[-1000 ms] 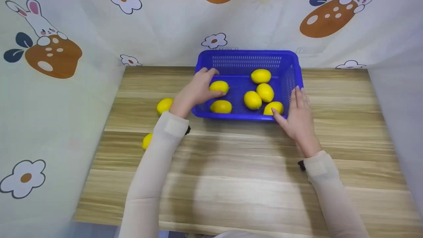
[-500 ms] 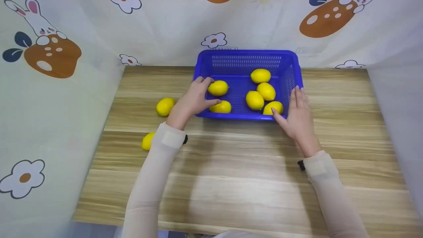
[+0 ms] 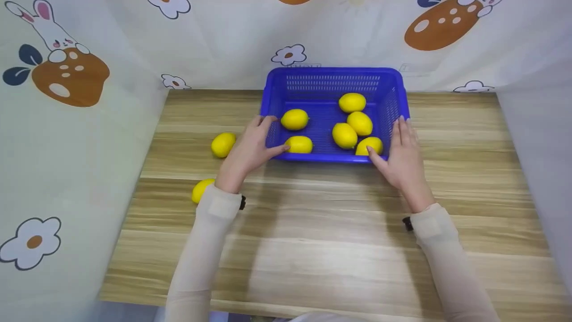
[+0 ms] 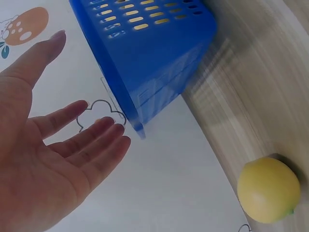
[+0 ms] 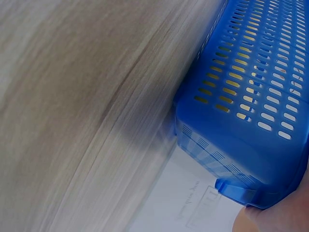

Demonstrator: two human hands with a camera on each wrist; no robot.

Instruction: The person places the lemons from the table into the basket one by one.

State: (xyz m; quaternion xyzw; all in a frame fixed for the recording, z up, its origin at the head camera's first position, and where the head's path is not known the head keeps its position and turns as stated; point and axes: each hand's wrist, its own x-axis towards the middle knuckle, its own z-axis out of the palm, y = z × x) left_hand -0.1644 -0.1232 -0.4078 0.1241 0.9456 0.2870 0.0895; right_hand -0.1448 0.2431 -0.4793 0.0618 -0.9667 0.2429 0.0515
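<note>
In the head view a blue plastic basket [image 3: 330, 157] stands at the back of the table, with several yellow lemons lying in it. My left hand [image 3: 248, 147] is by its left front corner, fingers extended and thumb close to the front left lemon [image 3: 300, 145]. Nothing lies in its palm in the left wrist view, where the fingers stand apart from the basket wall [image 4: 159, 63]. My right hand [image 3: 404, 163] rests on the basket's right front corner, fingers straight along the right rim and thumb over the front rim, near another lemon [image 3: 372, 146].
Two loose lemons are on the table left of the basket: one lemon [image 3: 223, 145] beside the left hand, another lemon [image 3: 202, 191] partly behind the left sleeve. A printed cloth [image 3: 223, 44] hangs behind the wooden table [image 3: 330, 250].
My left hand has drawn back from over the left lemons toward the basket's left front corner, leaving them in the basket. A middle lemon shifted slightly right. The right hand stays put.
</note>
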